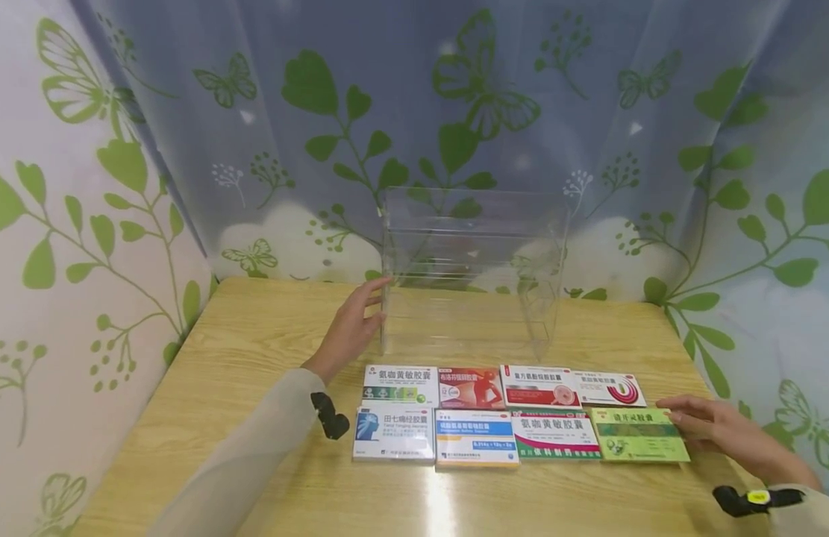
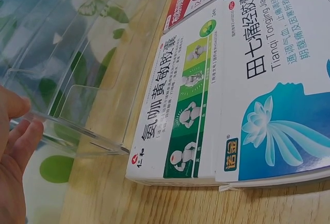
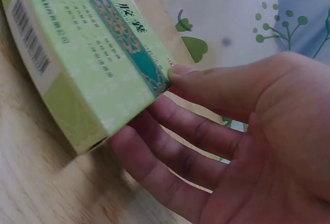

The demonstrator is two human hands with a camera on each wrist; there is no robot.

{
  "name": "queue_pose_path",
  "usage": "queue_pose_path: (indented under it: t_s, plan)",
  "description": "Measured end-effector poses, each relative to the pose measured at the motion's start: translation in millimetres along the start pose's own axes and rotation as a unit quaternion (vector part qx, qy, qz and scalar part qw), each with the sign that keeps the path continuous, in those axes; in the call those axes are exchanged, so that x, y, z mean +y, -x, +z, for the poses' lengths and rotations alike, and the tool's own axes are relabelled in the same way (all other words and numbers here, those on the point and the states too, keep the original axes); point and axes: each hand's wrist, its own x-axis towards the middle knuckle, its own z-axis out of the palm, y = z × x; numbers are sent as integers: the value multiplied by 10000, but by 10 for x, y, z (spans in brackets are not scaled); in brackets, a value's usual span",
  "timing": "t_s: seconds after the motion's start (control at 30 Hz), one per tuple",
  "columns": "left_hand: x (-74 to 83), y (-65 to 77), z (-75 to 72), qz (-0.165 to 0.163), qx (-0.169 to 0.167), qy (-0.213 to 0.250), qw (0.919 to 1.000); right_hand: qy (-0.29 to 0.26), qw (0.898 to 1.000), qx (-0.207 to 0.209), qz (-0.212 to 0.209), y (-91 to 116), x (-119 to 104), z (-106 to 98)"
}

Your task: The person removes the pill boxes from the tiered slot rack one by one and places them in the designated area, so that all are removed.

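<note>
A clear acrylic tiered rack (image 1: 464, 344) stands at the back of the table. My left hand (image 1: 350, 328) holds its left side edge; in the left wrist view, thumb and fingertips meet the clear panel (image 2: 82, 105). At the right end of the front row lies a green medicine box (image 1: 642, 440). My right hand (image 1: 730, 432) pinches its right end, the thumb on the top face and fingers at the end and below, as the right wrist view shows. That box's barcode side (image 3: 31, 36) faces the right wrist camera.
Several other medicine boxes lie flat in two rows before the rack, among them a blue-and-white one (image 1: 394, 432), a red one (image 1: 469, 388) and a white-and-green one (image 1: 399, 384). Leaf-patterned curtains (image 1: 320, 149) enclose the wooden table (image 1: 266, 321) at back and sides.
</note>
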Motion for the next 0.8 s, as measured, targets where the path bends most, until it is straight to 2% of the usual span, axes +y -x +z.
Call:
queue_pose_path:
  t_s: [0.37, 0.6, 0.67, 0.73, 0.8]
  plan:
    - [-27, -12, -1, -23, -32, 27, 10000, -316, 9990, 284, 121, -33, 20, 94]
    - [-58, -56, -1, -35, -56, 443, 9990, -268, 9982, 519, 158, 2, -16, 135]
    - [-84, -49, -16, -119, -66, 504, 9986, -101, 9968, 787, -35, 4, -9, 153]
    - [-117, -21, -58, -240, -95, 510, 9984, 308, 9905, 1285, -381, -2, -15, 182]
    - [-166, 16, -131, -288, -111, 335, 9990, 953, 9719, 2011, -773, -19, -51, 212]
